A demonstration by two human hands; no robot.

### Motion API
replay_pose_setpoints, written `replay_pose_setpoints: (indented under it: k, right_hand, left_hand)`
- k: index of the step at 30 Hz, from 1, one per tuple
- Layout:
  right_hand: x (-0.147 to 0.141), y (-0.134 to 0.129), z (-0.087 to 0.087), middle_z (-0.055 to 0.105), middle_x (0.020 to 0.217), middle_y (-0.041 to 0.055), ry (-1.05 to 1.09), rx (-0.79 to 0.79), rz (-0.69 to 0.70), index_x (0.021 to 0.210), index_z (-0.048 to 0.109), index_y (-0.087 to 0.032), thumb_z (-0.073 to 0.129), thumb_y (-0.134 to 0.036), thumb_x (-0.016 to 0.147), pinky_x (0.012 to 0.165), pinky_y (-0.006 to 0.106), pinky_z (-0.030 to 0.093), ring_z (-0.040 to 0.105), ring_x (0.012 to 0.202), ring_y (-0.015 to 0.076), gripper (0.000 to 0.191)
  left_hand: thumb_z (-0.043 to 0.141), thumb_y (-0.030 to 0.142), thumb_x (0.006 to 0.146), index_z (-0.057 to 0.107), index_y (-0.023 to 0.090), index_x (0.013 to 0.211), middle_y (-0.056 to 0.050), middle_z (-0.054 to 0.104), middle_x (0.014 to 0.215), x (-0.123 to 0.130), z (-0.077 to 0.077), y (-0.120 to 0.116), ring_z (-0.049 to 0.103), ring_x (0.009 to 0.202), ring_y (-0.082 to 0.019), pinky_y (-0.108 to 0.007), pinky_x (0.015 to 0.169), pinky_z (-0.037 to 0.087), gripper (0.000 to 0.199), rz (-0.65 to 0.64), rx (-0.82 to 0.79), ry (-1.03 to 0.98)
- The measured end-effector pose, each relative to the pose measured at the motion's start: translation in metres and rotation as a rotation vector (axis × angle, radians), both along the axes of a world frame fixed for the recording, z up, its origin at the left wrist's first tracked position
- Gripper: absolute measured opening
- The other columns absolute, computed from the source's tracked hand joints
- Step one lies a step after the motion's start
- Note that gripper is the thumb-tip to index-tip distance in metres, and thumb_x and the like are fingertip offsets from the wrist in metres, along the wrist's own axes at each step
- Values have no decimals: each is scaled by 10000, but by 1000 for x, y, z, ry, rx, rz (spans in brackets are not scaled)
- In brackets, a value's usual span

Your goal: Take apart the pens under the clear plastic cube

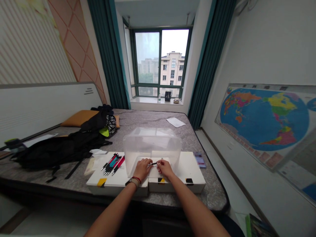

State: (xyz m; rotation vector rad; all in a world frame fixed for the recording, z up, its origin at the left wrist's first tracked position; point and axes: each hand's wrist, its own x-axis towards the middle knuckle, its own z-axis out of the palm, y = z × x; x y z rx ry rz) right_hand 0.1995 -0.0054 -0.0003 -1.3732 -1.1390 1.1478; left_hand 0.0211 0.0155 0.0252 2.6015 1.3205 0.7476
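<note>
Between my fingertips, in front of the open side of a clear plastic bin (128,144) lying on its side, is a thin black pen (154,163), mostly covered by my fingers. My left hand (143,168), with a red cord and a band at the wrist, pinches one end. The other end sits in the closed fingers of my right hand (165,168). Several pens (113,163) in black, teal and red lie in a row on the white box (116,180) to the left.
A second white box (191,171) adjoins it on the right, with a blurred blue-purple packet (199,160) beside it. Both boxes rest on a grey mattress (148,115). A black backpack (56,148) lies at the left, and a white paper sheet (175,122) farther back.
</note>
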Motion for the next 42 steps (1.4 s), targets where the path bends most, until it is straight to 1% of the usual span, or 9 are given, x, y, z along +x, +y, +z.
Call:
replay_pose_setpoints:
  k: [4, 8, 13, 19, 28, 35, 37, 39, 42]
  right_hand:
    - [0, -1, 1, 580, 564, -23, 3, 7, -2, 835, 589, -148, 605, -428, 767, 428, 201, 397, 485, 415, 78, 288]
    - [0, -1, -1, 577, 542, -5, -44, 26, -13, 719, 559, -151, 524, -512, 811, 412, 203, 390, 493, 401, 86, 374]
    - [0, -1, 0, 557, 514, -16, -63, 25, -17, 687, 534, -161, 516, -522, 810, 408, 200, 389, 486, 386, 84, 382]
    - [0, -3, 4, 543, 490, -21, -95, 37, 9, 638, 511, -172, 499, -536, 813, 411, 198, 387, 485, 394, 87, 404]
    - [-1, -2, 3, 568, 516, -30, -59, 38, -18, 689, 534, -172, 590, -459, 758, 421, 206, 389, 487, 408, 88, 300]
    - [0, 0, 11, 638, 637, 6, -18, 4, 21, 753, 539, -170, 640, -374, 725, 460, 215, 456, 597, 535, 126, 229]
    - [0, 3, 19, 627, 608, -5, -107, -35, 44, 753, 535, -171, 612, -319, 758, 460, 216, 459, 594, 512, 124, 167]
    - [1, 8, 31, 613, 566, -15, -287, -35, 87, 741, 549, -167, 583, -249, 784, 460, 209, 449, 577, 474, 116, 98]
    - [3, 17, 54, 631, 574, -1, -601, 52, 221, 716, 599, -155, 569, -147, 781, 495, 199, 431, 580, 487, 108, 72]
  left_hand:
    - [421, 365, 946, 613, 256, 1006, -30, 636, 948, 0, -1, -1, 534, 931, -201, -318, 789, 360, 229, -3, 16, 2]
    - [385, 368, 961, 611, 253, 1022, -37, 633, 957, 1, -1, -1, 535, 929, -198, -318, 799, 367, 261, -4, 15, -2]
    - [348, 378, 970, 614, 249, 1014, -45, 623, 943, 2, 2, -2, 548, 916, -189, -313, 802, 369, 299, 2, -2, 7]
    - [444, 481, 919, 599, 233, 1028, -31, 643, 919, 1, 5, -4, 580, 869, -180, -299, 782, 384, 312, 0, -66, -11]
    - [393, 484, 941, 591, 237, 949, -25, 645, 884, 2, 10, -8, 573, 828, -175, -284, 738, 364, 317, 9, -37, 19]
    - [375, 485, 946, 599, 226, 916, -32, 639, 849, -1, 5, -10, 565, 815, -178, -285, 724, 357, 344, 54, 3, 2]
    - [382, 493, 941, 601, 228, 916, -30, 642, 849, -1, 4, -10, 567, 808, -178, -283, 717, 359, 345, 72, -9, -8]
    - [386, 502, 938, 604, 232, 925, -30, 648, 856, -2, 4, -10, 573, 809, -180, -282, 715, 364, 348, 91, -24, -16]
    - [360, 496, 948, 608, 236, 949, -38, 657, 883, -3, 5, -9, 586, 832, -182, -281, 731, 374, 359, 96, -45, -24]
